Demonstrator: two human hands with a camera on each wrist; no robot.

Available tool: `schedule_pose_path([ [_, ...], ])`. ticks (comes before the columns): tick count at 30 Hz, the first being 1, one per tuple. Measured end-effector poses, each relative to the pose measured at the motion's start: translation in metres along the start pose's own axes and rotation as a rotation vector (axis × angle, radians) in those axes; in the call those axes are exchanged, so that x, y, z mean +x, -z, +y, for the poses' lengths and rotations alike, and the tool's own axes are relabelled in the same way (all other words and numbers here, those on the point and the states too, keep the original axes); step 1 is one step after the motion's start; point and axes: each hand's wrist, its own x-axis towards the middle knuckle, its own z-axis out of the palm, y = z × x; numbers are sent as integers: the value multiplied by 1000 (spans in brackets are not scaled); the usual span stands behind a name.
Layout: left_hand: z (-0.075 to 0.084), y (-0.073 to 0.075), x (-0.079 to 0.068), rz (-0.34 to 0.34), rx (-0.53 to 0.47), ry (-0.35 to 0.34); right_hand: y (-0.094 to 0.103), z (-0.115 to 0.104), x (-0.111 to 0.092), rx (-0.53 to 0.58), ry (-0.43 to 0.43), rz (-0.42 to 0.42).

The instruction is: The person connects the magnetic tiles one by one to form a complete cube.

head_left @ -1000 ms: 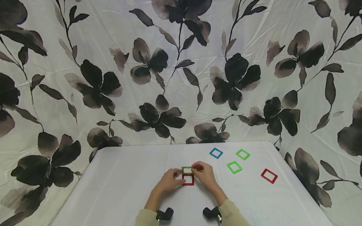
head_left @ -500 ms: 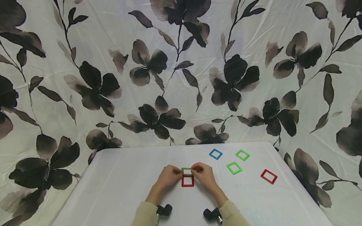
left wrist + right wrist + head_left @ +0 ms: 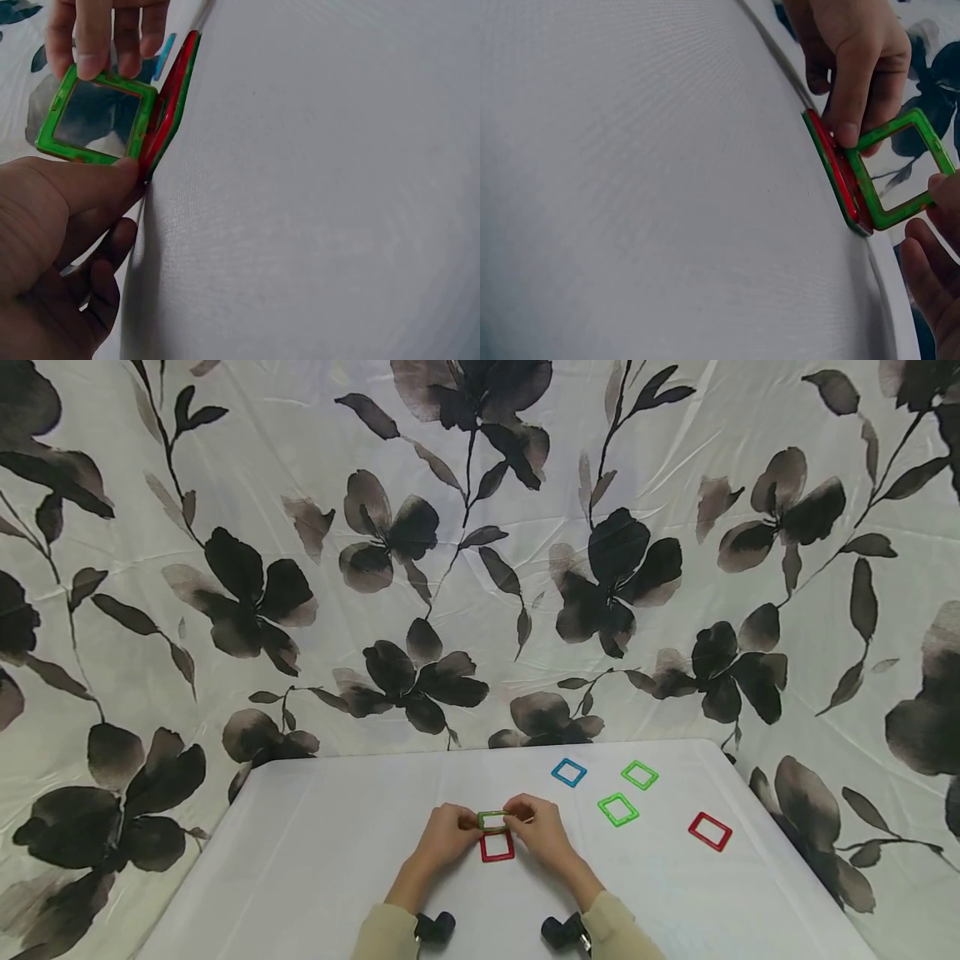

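A green square magnetic tile [image 3: 492, 815] with an open middle stands upright, its lower edge against a flat red magnetic tile [image 3: 498, 859] on the table. My left hand [image 3: 444, 837] pinches the green tile at its lower left corner, close to where the two tiles meet. At the other side my right hand [image 3: 542, 831] pinches the green tile's edge between thumb and fingers. In the left wrist view the green tile [image 3: 144, 127] leans against the red tile [image 3: 171, 112], under which a green edge shows. The right wrist view shows the left thumb [image 3: 849, 129] at this joint.
On the white table [image 3: 315, 860], to the right, lie a blue tile [image 3: 559, 763], two green tiles [image 3: 603, 799] and another red tile [image 3: 726, 840]. A floral cloth [image 3: 420, 585] hangs behind the table.
My left thumb has come off the red tile and up to the green tile's lower corner. The red tile has turned slightly. My right hand keeps its pinch on the green tile.
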Motion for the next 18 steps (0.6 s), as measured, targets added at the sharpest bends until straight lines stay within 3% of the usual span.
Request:
schedule_pose_path([
  [18,6,0,-9,-16,-35,-18,4,1,9,-5,6,-48],
])
